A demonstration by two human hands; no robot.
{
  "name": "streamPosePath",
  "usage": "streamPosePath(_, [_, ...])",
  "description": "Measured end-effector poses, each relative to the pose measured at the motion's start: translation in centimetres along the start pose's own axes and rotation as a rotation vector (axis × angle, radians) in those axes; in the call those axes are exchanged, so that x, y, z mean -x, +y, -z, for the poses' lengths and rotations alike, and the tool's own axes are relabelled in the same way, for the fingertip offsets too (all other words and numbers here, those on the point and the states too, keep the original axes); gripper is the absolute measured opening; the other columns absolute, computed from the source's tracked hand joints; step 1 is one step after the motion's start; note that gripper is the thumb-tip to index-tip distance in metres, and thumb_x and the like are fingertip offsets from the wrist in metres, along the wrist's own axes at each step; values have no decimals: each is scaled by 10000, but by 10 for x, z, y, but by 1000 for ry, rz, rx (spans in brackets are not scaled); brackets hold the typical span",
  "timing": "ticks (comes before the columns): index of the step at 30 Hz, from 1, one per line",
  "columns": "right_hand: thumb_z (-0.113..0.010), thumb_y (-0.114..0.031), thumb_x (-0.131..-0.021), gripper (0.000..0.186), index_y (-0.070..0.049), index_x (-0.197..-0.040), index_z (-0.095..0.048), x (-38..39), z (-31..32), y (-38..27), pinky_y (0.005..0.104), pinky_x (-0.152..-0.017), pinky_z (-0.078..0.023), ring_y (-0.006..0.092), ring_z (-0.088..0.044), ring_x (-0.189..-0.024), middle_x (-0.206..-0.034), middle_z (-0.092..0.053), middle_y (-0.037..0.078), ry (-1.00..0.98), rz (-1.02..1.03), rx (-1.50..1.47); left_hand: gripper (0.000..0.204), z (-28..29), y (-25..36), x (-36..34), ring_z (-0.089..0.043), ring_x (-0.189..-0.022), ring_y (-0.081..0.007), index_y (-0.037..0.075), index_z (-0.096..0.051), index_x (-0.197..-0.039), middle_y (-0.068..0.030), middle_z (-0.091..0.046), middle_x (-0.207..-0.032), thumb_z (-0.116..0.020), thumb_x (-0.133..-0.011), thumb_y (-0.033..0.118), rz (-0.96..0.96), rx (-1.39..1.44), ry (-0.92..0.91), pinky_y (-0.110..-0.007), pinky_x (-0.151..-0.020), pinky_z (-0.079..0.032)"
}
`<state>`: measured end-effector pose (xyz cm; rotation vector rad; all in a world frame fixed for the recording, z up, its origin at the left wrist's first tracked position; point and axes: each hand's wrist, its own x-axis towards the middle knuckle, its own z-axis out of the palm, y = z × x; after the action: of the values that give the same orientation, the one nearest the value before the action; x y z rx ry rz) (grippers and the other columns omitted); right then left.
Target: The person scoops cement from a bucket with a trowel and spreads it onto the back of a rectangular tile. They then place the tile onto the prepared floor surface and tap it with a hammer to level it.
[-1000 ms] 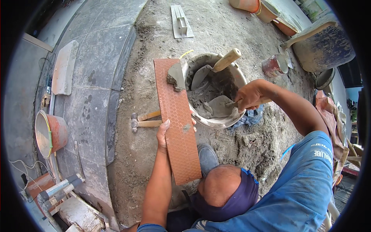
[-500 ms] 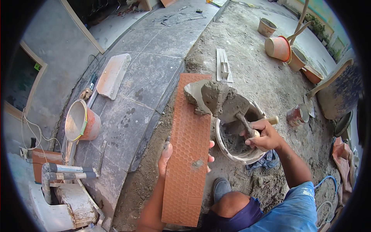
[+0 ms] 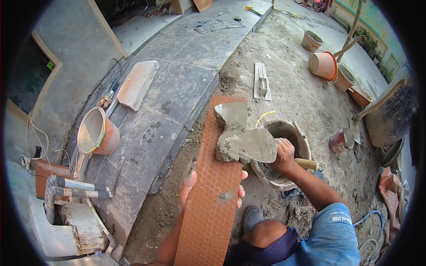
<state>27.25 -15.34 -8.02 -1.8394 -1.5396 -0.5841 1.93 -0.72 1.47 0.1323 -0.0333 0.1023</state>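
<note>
My left hand [image 3: 188,185] is closed round a long terracotta tile [image 3: 212,199], its thumb on the left edge and fingertips showing at the right edge. The tile's raised honeycomb side faces up. Wet grey mortar [image 3: 230,116] lies in lumps on its upper part, with a small smear lower down. My right hand [image 3: 284,156] grips a trowel, whose handle is mostly hidden by the fingers. The trowel's blade [image 3: 262,144], coated in mortar, meets the lower lump at the tile's right edge. Beneath that hand stands a mortar bucket [image 3: 305,141] with a wooden handle [image 3: 306,164] across its rim.
A plastering float [image 3: 262,84] lies on the sandy ground ahead. Several buckets, including an orange one [image 3: 321,65], stand far right, near a paint-stained can [image 3: 341,141]. Left, a dark tiled step [image 3: 177,93] bears a slab [image 3: 138,84] and another bucket [image 3: 106,135].
The trowel has turned over and moved down along the tile, leaving a second lump of mortar below the first. The left hand keeps its hold on the tile.
</note>
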Motion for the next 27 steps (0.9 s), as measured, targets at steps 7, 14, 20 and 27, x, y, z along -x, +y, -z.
streamPosePath(7, [-740,-152,-627,324,-61,-914,-620,13,44,14,372,-670,-494,254,-633,-756,-883,-656,79,-182,73,19,787,20,12,6,-560,-1062,-440,23,-202,-1482,-348,-343,-1379,-454,-939,535,-64,29,-35,-538,-791,-541])
streamPosePath(14, [-705,-134,-727,290,-49,-988,-610,-25,48,-30,420,-630,-489,354,-585,-726,-830,-558,143,-229,-271,-310,753,17,7,-6,-562,-1060,-446,15,-251,-1466,-295,-378,-1390,-443,-955,534,-103,29,-54,-563,-809,-535])
streamPosePath(20, [-693,-138,-707,304,-60,-985,-598,-13,-14,-65,448,-730,-454,353,-537,-839,-909,-521,139,-254,-181,-255,683,42,10,5,-507,-1164,-463,56,-275,-1466,-228,-413,-1397,-440,-971,497,-382,-438,484,-647,-917,-461])
streamPosePath(27, [-711,-161,-694,359,-54,-1018,-598,41,26,-30,428,-757,-465,327,-565,-870,-946,-557,109,-442,-166,-123,645,53,21,21,-500,-1172,-459,66,-279,-1471,-248,-406,-1393,-386,-990,482,-356,-264,283,-676,-882,-473])
